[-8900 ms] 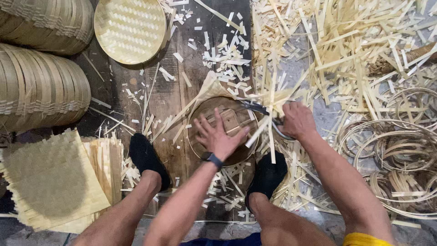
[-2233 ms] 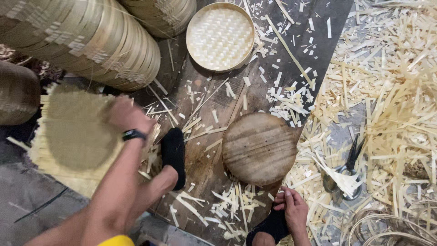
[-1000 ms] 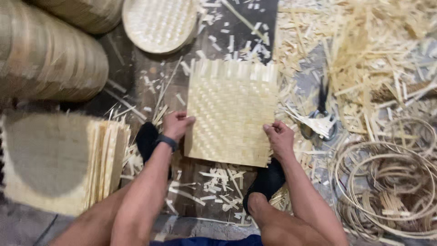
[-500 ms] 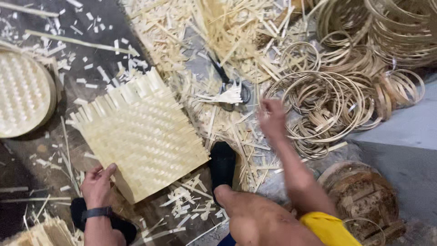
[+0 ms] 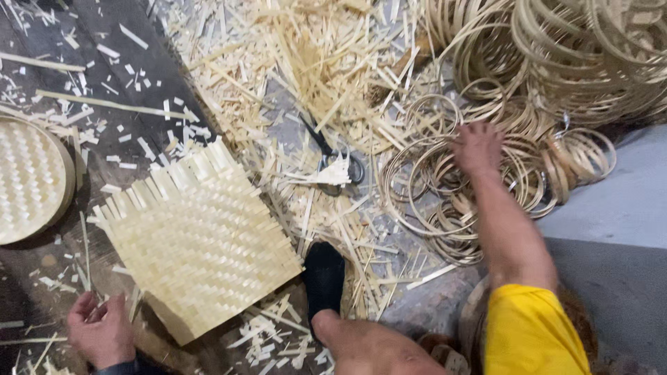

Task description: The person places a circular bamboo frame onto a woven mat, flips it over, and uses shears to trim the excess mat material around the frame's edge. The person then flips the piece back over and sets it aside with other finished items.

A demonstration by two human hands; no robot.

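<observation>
The right hand (image 5: 478,146) reaches far to the right, its fingers spread and pressed on a heap of thin bamboo rings (image 5: 445,177) lying on the floor; whether they grip one I cannot tell. The rings overlap too much to count. One square woven bamboo mat (image 5: 198,239) lies flat at centre-left, turned like a diamond, its fringed edge pointing far-left and one corner pointing near. The left hand (image 5: 103,332) rests just beside that near corner, fingers loosely curled (holding nothing). One pair of scissors (image 5: 333,156) lies among the bamboo offcuts (image 5: 313,62), handles nearer. One round woven tray (image 5: 31,177) sits at far left. One black-socked foot (image 5: 323,278) touches the mat's right corner.
</observation>
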